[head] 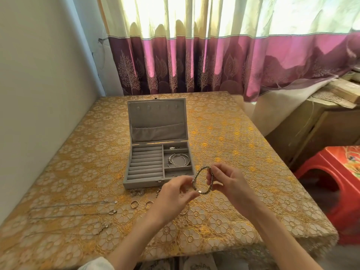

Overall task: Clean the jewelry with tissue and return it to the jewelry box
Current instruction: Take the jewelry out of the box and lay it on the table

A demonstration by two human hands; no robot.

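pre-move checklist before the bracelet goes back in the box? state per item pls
1. Bracelet held: ok, left hand and right hand both pinch it.
2. Jewelry box lid open: ok.
3. Free compartment: ok, ring rolls bare; bangles fill one right slot.
4. Tissue in view: not ok, none seen.
5. Bracelet wiped clean: cannot tell.
6. Rings and necklaces on the table: not ok.

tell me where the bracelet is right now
In the head view the bracelet is held up between both hands, left hand and right hand, just in front of the open jewelry box's right front corner.
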